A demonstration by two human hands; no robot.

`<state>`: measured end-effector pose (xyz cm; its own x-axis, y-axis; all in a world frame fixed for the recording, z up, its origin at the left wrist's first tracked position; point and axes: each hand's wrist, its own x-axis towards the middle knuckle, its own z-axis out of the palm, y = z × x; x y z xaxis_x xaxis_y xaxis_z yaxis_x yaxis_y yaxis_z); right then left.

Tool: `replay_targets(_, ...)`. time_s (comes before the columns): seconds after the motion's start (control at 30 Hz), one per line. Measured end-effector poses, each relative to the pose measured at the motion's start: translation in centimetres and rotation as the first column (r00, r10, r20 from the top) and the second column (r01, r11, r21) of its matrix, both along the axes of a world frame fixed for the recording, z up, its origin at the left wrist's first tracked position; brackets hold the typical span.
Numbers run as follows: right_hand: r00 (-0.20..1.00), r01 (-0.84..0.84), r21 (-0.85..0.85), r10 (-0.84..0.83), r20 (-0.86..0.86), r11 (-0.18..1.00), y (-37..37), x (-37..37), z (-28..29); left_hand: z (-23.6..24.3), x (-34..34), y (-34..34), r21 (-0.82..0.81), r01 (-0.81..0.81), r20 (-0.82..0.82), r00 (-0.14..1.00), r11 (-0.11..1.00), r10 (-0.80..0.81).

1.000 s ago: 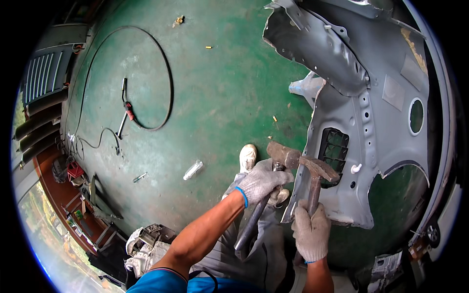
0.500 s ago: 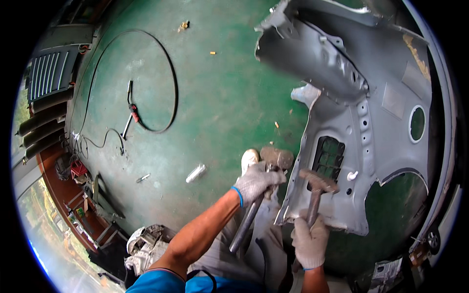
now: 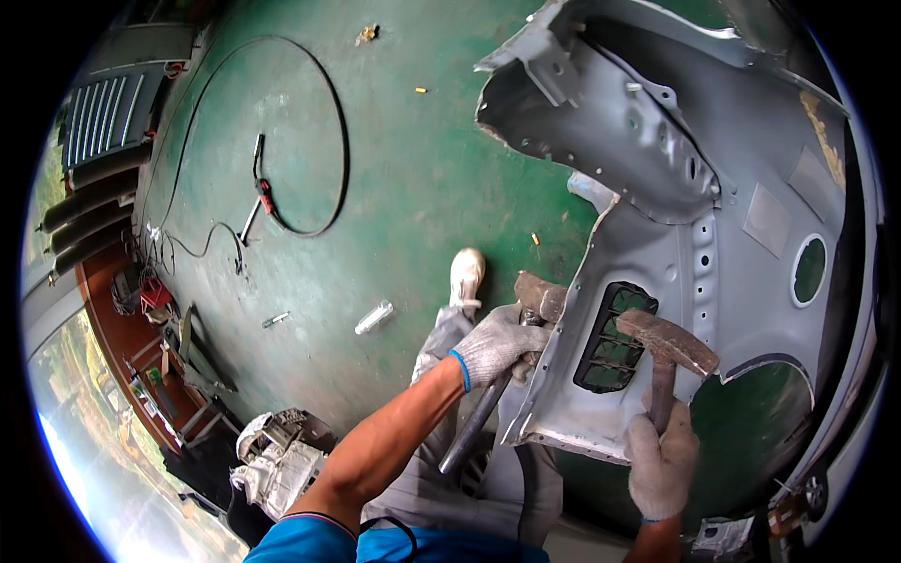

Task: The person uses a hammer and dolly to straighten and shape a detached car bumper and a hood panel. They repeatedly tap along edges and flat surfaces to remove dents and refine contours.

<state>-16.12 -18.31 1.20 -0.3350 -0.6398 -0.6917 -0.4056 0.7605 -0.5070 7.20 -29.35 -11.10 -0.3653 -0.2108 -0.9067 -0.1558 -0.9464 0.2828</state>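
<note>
A large grey sheet-metal car body panel (image 3: 657, 258), with several holes and a black grille (image 3: 615, 338) in it, stands to the right. My gloved left hand (image 3: 496, 347) is closed round a hammer (image 3: 541, 296) just below its head. That head lies against the panel's left edge, and its metal handle slants down toward my legs. In my gloved right hand (image 3: 663, 460) a second hammer (image 3: 668, 343) is gripped by the handle. Its rusty head is over the panel's lower part, right of the grille; whether it touches the metal I cannot tell.
On the green floor lie a looped black cable (image 3: 345, 141) with a red-and-black torch (image 3: 264, 195), a clear plastic bottle (image 3: 374, 317) and small scraps. A dirty metal part (image 3: 282, 460) sits at lower left. My white shoe (image 3: 466, 277) is left of the panel.
My right hand has moved right with its hammer, away from the grille. My left hand keeps its hammer at the panel edge. More of my shoe and leg shows, and the view has shifted slightly.
</note>
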Motion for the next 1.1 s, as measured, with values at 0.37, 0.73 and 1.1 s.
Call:
replay_targets(0.37, 0.879, 0.367, 0.222, -0.415, 0.236, 0.903, -0.1, 9.5, -1.0, 0.3, 0.7, -0.7, -0.002, 0.028, -0.055, 0.998, 1.0, -0.028)
replay_targets(0.73, 0.605, 0.778, -0.11, -0.691, 0.396, 0.618, 1.6, 11.0, -0.7, 3.1, 1.2, -3.7, -0.015, 0.297, 0.087, 0.952, 0.955, -0.294)
replay_targets(1.1, 0.553, 0.785, 0.088, -0.758, 0.347, 0.613, -0.9, 10.8, 0.7, 3.9, 1.0, -2.3, -0.003, 0.246, 0.142, 0.959, 0.969, -0.243)
